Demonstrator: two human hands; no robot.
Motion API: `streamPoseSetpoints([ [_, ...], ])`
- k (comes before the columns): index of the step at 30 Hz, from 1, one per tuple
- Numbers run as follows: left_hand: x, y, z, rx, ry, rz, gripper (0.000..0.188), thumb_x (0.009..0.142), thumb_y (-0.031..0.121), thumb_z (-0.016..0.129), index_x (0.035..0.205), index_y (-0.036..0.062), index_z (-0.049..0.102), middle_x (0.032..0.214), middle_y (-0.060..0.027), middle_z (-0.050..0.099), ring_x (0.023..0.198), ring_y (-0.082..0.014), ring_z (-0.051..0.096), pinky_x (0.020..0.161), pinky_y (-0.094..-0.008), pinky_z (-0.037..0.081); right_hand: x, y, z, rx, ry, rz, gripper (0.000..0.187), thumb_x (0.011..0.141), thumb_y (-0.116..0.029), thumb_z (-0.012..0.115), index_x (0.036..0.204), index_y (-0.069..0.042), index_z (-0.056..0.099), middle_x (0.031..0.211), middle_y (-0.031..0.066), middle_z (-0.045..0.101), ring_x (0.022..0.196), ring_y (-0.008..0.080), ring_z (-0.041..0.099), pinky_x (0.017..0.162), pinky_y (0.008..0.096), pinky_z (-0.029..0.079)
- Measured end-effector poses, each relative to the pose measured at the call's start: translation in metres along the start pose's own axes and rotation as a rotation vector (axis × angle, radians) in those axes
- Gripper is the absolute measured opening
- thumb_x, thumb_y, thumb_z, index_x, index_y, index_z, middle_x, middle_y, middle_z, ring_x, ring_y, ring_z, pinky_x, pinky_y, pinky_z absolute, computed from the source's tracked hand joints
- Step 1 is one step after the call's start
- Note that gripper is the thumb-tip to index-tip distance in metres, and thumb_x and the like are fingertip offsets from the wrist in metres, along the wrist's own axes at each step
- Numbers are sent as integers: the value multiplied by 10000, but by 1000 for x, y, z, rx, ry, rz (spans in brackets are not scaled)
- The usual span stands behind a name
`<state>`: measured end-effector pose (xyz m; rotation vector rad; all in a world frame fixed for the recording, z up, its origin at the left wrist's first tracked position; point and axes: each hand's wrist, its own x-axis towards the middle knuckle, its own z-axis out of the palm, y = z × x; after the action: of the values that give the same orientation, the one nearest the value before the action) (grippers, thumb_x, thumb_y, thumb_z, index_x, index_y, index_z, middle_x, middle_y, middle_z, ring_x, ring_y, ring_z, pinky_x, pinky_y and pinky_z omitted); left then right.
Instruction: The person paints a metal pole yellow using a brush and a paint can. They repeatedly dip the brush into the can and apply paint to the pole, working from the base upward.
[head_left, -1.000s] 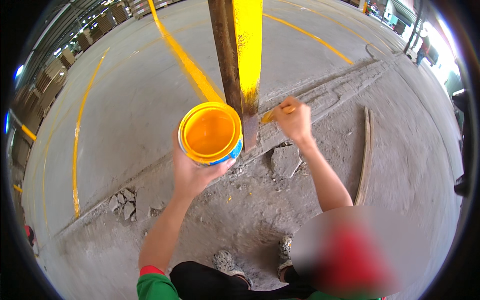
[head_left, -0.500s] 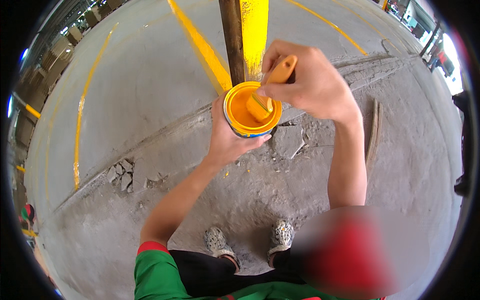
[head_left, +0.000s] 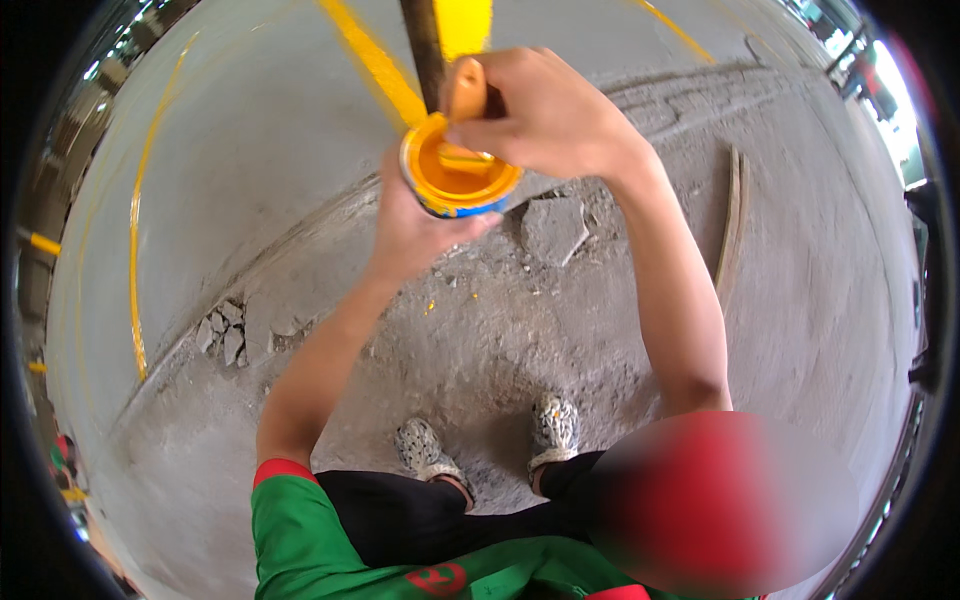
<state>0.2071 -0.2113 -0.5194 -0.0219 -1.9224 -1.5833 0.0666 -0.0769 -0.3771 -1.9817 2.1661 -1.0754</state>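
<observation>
My left hand (head_left: 415, 225) is wrapped round the side of a small open paint can (head_left: 463, 207) with yellow-orange paint inside and a blue band on its wall. Over its mouth, my right hand (head_left: 550, 110) grips a paintbrush (head_left: 467, 88) by its orange handle. The paint-covered brush head is inside the can, near its far inner wall; whether the bristles touch the paint I cannot tell. Just beyond the can stands a post (head_left: 465, 25), yellow on one face and dark on the other.
Yellow lines (head_left: 375, 65) mark the smooth grey floor. A rough, cracked strip with a loose concrete slab (head_left: 555, 230) and broken chunks (head_left: 226, 330) runs between the post and my feet. A narrow wooden strip (head_left: 733, 220) lies at the right. A person (head_left: 862, 72) is far off at upper right.
Both hands, with the can and brush, have shifted up and left in view. The brush handle stands more upright, and its head has moved toward the can's far side.
</observation>
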Motion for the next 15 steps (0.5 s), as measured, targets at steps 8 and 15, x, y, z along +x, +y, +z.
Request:
streamPoseSetpoints([
  [8, 12, 22, -23, 70, 24, -63, 919, 696, 58, 909, 1432, -22, 364, 1340, -148, 567, 1223, -223, 609, 1069, -390, 496, 11, -3, 4, 59, 44, 10, 329, 866, -308, 729, 846, 14, 664, 754, 199, 679, 728, 360, 683, 679, 440, 523],
  [15, 6, 23, -17, 72, -19, -39, 937, 711, 51, 904, 1449, -22, 331, 1377, -148, 531, 1266, -224, 576, 1089, -404, 473, 16, 1, 8, 100, 71, -32, 274, 868, -270, 726, 884, 1, 687, 778, 184, 699, 739, 338, 694, 710, 418, 535],
])
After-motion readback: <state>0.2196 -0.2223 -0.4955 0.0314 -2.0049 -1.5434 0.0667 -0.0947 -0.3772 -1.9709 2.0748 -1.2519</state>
